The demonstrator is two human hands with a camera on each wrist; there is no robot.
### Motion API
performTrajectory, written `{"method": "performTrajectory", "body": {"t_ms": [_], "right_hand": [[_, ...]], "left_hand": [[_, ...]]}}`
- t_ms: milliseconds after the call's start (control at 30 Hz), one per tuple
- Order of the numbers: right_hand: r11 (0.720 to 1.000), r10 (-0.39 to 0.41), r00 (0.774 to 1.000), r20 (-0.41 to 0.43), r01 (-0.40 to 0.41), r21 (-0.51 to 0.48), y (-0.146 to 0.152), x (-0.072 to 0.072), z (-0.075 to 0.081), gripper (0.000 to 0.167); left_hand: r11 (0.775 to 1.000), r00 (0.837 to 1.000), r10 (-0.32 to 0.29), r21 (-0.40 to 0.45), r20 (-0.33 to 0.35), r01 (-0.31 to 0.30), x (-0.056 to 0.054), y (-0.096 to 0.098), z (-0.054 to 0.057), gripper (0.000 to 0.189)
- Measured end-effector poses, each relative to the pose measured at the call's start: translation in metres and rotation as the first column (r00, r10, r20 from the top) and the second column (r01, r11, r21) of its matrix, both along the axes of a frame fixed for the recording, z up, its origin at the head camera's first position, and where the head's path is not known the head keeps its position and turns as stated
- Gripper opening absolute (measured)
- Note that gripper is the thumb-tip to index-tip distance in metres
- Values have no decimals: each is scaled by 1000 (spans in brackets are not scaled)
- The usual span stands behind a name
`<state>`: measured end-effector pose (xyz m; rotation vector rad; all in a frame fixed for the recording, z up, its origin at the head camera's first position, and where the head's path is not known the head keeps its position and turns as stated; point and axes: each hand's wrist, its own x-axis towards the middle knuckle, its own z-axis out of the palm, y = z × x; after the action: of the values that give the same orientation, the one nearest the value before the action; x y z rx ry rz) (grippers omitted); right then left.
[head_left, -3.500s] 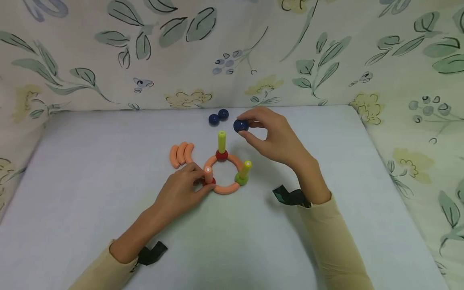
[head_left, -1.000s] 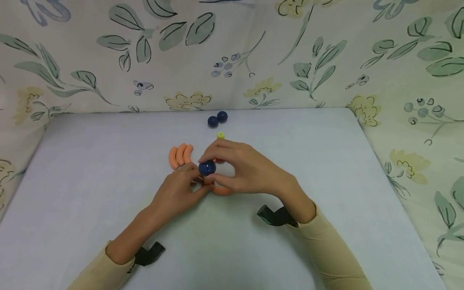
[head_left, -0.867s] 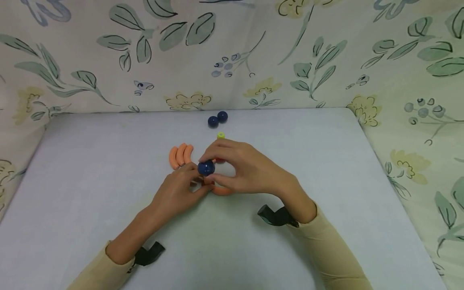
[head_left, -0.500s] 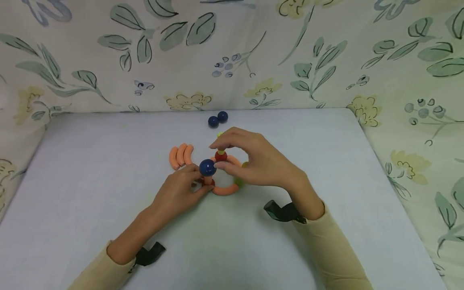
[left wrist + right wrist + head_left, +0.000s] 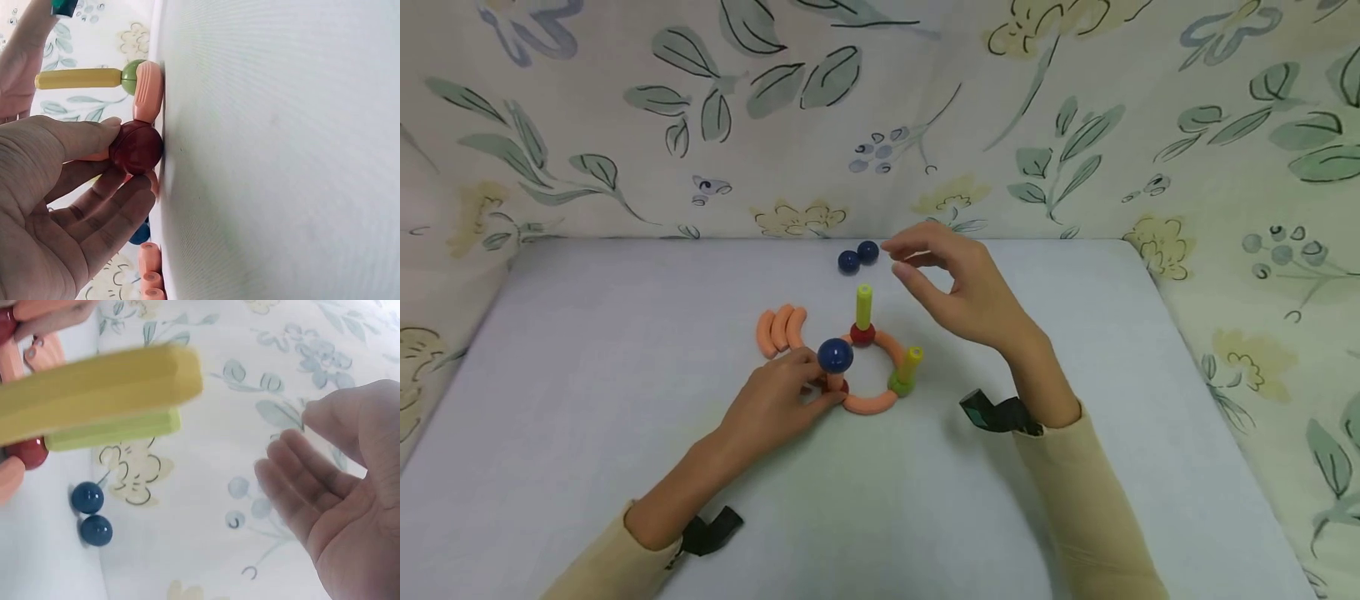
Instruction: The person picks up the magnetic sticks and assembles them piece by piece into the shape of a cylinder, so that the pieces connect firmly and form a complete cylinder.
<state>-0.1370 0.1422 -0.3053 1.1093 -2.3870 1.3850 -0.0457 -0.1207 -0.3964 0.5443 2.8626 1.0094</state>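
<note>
My left hand (image 5: 775, 400) pinches a red ball (image 5: 139, 149) between thumb and fingers, at the near-left corner of a ring of curved orange pieces (image 5: 871, 404). From this ball rises a short orange stick (image 5: 835, 381), topped by a dark blue ball (image 5: 836, 356). At the ring's far corner a lime stick (image 5: 864, 307) stands in another red ball (image 5: 862, 334). A yellow stick (image 5: 912, 364) leans slightly from a green ball (image 5: 902, 385) on the right. My right hand (image 5: 966, 287) is empty, fingers loosely bent, just right of two loose blue balls (image 5: 848, 262).
Three curved orange pieces (image 5: 781, 327) lie side by side left of the ring, close to my left fingers. The white table (image 5: 647, 333) ends at the back against a floral cloth (image 5: 805, 150). The upright sticks stand between my two hands.
My right hand carried the blue ball from the back to the orange stick and let go of it on top. It then moved back and right. My left hand stayed at the red ball.
</note>
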Motion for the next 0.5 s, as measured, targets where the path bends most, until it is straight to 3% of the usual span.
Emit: {"method": "performTrajectory", "body": {"t_ms": [267, 500], "right_hand": [[999, -33, 995, 99, 29, 38, -6, -31, -19, 30], [992, -77, 986, 150, 61, 106, -15, -56, -41, 31]], "left_hand": [[1000, 999, -8, -4, -39, 8, 0, 0, -1, 12], [1000, 1000, -3, -27, -30, 2, 0, 0, -1, 13]]}}
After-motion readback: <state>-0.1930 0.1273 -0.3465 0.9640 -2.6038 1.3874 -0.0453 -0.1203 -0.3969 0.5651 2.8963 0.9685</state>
